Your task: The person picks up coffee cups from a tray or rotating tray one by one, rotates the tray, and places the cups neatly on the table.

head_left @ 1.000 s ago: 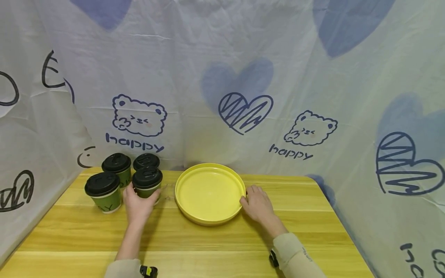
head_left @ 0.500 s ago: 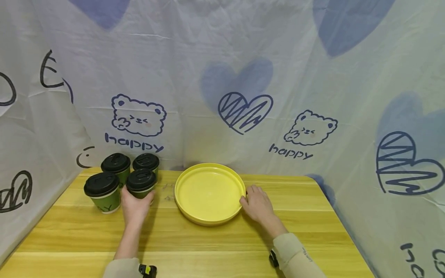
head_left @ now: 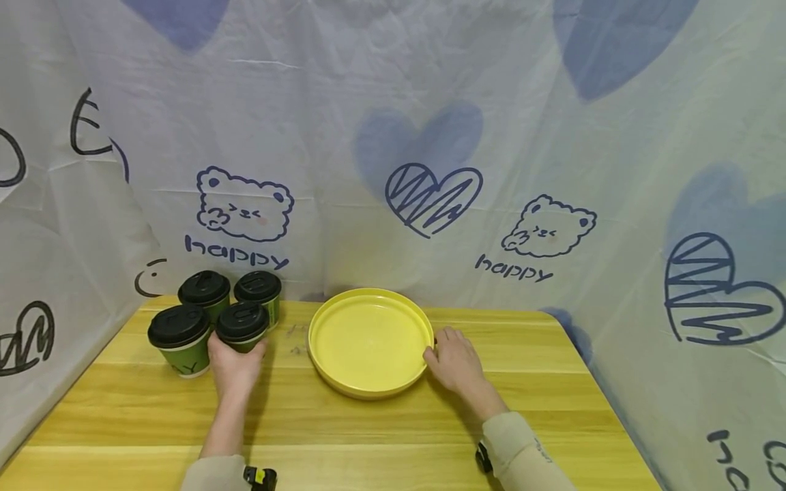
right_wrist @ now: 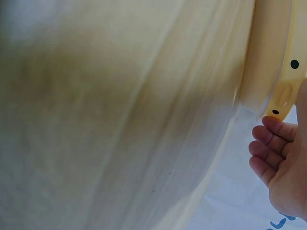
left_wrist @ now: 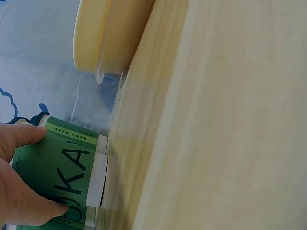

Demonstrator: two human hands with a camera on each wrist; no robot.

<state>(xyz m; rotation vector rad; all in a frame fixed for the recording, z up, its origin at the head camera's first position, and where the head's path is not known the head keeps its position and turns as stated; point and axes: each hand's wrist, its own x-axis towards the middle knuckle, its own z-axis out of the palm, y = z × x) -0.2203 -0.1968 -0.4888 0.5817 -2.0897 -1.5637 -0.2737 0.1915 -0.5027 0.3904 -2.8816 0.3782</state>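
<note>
In the head view my left hand (head_left: 236, 368) grips a green paper coffee cup (head_left: 245, 344) with a black lid, thumb on one side and fingers on the other. It stands at the front right of a tight group of cups. The left wrist view shows dark lettering on its green wall (left_wrist: 72, 163), low at the wooden tabletop. Right of the cups lies a round yellow tray (head_left: 368, 394) with a raised rim. My right hand (head_left: 457, 361) rests against its right side, with fingers loosely bent in the right wrist view and fingertips (right_wrist: 271, 122) right at the tray's wall.
Similar lidded cups stand close around the held one: a front left cup (head_left: 184, 354), a back left cup (head_left: 205, 290) and a back right cup (head_left: 258, 286). A printed cloth (head_left: 344, 204) hangs behind the wooden table (head_left: 368, 443) and along both sides.
My left hand has moved the coffee cup a little left and toward me, closer to the front left cup. More of the back right cup shows. My right hand and the tray have stayed put.
</note>
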